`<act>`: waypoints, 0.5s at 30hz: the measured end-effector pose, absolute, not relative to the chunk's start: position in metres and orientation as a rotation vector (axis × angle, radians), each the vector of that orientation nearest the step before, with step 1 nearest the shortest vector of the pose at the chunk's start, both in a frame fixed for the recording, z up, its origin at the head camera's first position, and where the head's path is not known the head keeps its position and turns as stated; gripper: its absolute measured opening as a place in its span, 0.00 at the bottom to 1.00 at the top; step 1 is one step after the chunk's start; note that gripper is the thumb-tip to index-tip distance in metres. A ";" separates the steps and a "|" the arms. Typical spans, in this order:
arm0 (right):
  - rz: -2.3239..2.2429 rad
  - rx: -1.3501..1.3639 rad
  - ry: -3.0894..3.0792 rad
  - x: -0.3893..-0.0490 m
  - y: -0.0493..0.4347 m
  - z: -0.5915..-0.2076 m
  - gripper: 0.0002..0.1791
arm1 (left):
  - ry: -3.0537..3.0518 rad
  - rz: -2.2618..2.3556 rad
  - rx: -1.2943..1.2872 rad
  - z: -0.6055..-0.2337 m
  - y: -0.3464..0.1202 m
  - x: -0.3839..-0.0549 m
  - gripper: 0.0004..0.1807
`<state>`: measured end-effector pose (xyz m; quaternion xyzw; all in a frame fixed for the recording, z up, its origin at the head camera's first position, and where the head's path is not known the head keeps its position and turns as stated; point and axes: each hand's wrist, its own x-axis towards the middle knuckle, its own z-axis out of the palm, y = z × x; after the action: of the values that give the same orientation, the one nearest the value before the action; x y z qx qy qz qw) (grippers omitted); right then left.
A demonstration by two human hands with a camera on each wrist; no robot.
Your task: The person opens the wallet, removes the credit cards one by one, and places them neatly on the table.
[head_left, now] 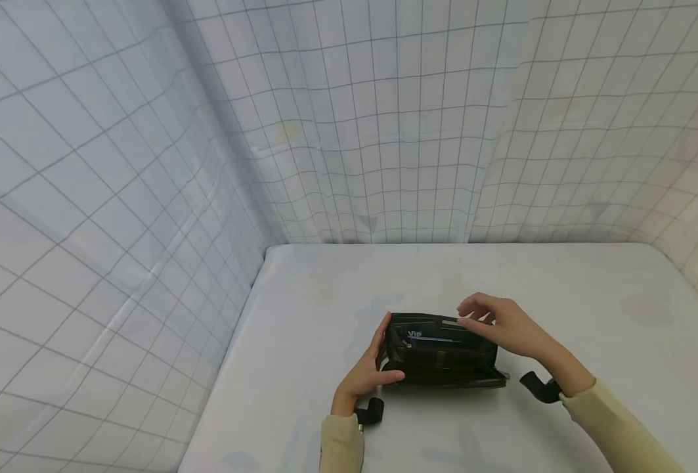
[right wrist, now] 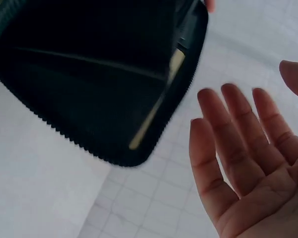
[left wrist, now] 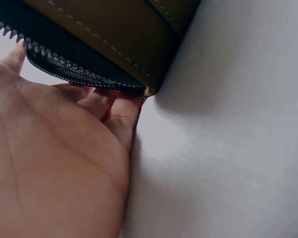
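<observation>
A dark zip-around wallet [head_left: 443, 378] stands unzipped on the white table, its mouth spread. My left hand [head_left: 360, 376] grips its left end, thumb at the front and fingers behind; close up, the left wrist view shows brown stitched leather [left wrist: 114, 32] and zipper teeth beside the fingers. Inside lies a dark card marked "Vip" [head_left: 415, 334]. Over the wallet's right end hovers my right hand [head_left: 502, 323], its fingers loosely bent. The right wrist view shows that palm apart from the wallet, with a pale yellowish strip [right wrist: 156, 106] along the inside edge.
The white table [head_left: 301, 315] extends around the wallet. Grid-patterned white curtains [head_left: 384, 131] hang behind and to the left. Black wrist-worn devices sit at both wrists, the left one [head_left: 372, 412] close to the wallet's front and the right one [head_left: 539, 387] beside its right end.
</observation>
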<state>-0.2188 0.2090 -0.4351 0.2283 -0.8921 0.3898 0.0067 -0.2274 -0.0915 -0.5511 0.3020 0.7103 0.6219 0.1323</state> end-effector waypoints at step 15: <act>0.963 0.943 -2.916 -0.256 0.176 -0.446 0.09 | 2.021 1.841 0.925 -0.553 -0.092 -0.229 0.58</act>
<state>-0.2555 0.1760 -0.4465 0.2934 -0.9071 0.2996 -0.0357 -0.2292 -0.0922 -0.5532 0.3180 0.6945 0.6328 0.1273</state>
